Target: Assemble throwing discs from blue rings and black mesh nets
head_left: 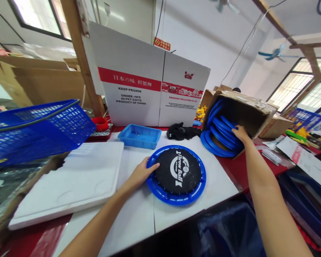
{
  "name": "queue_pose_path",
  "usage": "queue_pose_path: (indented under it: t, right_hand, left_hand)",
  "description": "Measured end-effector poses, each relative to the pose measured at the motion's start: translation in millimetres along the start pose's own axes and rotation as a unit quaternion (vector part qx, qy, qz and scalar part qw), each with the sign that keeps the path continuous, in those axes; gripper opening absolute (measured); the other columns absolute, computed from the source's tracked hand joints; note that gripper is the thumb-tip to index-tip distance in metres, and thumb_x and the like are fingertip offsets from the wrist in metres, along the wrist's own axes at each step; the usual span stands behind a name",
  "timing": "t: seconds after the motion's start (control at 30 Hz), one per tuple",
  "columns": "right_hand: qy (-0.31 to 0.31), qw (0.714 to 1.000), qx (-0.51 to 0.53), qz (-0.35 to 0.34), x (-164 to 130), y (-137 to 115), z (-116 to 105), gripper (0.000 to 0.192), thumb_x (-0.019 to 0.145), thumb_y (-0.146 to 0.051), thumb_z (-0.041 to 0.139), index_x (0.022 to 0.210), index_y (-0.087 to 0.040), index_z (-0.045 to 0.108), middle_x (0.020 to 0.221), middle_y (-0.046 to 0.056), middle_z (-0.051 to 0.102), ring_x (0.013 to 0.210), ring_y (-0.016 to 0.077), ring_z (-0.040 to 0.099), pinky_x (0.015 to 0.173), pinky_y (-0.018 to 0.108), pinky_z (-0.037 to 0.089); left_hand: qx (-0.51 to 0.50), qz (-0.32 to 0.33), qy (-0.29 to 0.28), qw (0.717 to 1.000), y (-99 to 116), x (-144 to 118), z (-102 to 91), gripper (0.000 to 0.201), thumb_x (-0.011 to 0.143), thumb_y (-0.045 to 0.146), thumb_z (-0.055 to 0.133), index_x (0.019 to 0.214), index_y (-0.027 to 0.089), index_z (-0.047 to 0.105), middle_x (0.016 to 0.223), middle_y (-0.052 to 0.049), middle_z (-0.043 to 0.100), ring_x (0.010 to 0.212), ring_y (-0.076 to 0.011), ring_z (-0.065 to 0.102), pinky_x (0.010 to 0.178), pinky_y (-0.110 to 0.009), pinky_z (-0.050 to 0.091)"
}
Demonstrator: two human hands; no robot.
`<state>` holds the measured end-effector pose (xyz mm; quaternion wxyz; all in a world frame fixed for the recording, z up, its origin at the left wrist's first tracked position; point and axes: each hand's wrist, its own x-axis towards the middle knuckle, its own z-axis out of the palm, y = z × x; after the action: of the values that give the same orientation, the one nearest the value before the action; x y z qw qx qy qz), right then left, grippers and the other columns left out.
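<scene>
Hands are being shown from the head view, one on each of two blue things. A round disc, blue-rimmed with a black fabric middle, is being steadied on the white sheet by the left hand, whose fingers are being laid flat and loosely spread over its left rim, not closed around it. Blue rings are being reached for by the right hand inside a tipped cardboard box; its fingers are being curled over the top ring, though a full grip cannot be told. A small blue tray is being left behind the disc.
</scene>
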<state>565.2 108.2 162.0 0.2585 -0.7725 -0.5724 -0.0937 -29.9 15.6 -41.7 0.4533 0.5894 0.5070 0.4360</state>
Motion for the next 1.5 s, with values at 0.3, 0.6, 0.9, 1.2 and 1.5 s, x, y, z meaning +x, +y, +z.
queue_pose_path:
  t: [0.3, 0.6, 0.9, 1.2, 1.5]
  right_hand:
    - [-0.072, 0.991, -0.095, -0.066, -36, 0, -28, 0.052, 0.088, -0.027, 0.088, 0.136, -0.012, 0.073, 0.144, 0.023, 0.071, 0.131, 0.0367, 0.069, 0.113, 0.048, 0.052]
    - [-0.062, 0.946, 0.044, -0.314, -144, -76, -33, 0.059, 0.092, -0.044, 0.085, 0.142, -0.016, 0.070, 0.136, 0.019, 0.073, 0.128, 0.0400, 0.068, 0.117, 0.057, 0.052]
    - [-0.171, 0.892, 0.284, -0.307, -316, -166, 9, 0.050, 0.100, -0.042, 0.077, 0.149, -0.035, 0.068, 0.135, 0.010, 0.075, 0.126, 0.0359, 0.070, 0.110, 0.060, 0.060]
    - [-0.136, 0.902, 0.328, -0.245, -328, -187, 0, 0.056, 0.106, -0.043, 0.070, 0.160, -0.040, 0.060, 0.149, 0.007, 0.070, 0.141, 0.0340, 0.064, 0.120, 0.058, 0.055]
    - [-0.143, 0.863, 0.430, -0.223, -274, -203, 35, 0.055, 0.098, -0.047, 0.080, 0.150, -0.031, 0.071, 0.146, 0.007, 0.074, 0.137, 0.0325, 0.069, 0.123, 0.055, 0.053]
  left_hand:
    - [-0.061, -0.047, -0.014, 0.997, 9, 3, -1.4, 0.074, 0.074, 0.058, 0.089, 0.132, 0.017, 0.069, 0.135, -0.017, 0.077, 0.128, -0.0385, 0.072, 0.118, -0.053, 0.051]
    - [-0.155, -0.138, -0.020, 0.978, 30, -9, -0.2, 0.074, 0.072, 0.046, 0.093, 0.136, 0.018, 0.069, 0.134, -0.015, 0.078, 0.118, -0.0342, 0.076, 0.101, -0.044, 0.061]
    - [-0.402, -0.040, -0.096, 0.910, 72, -44, -6.2, 0.120, 0.074, 0.026, 0.093, 0.175, 0.032, 0.028, 0.153, -0.012, 0.067, 0.131, -0.0286, 0.070, 0.114, -0.045, 0.056]
    - [-0.473, 0.000, -0.085, 0.877, 78, -55, 12.9, 0.109, 0.074, 0.020, 0.098, 0.164, 0.044, 0.042, 0.168, -0.003, 0.054, 0.139, -0.0216, 0.066, 0.118, -0.037, 0.052]
    - [-0.454, -0.095, -0.192, 0.865, 71, -54, 30.2, 0.056, 0.091, 0.058, 0.087, 0.132, 0.025, 0.069, 0.132, -0.013, 0.077, 0.111, -0.0301, 0.080, 0.112, -0.050, 0.059]
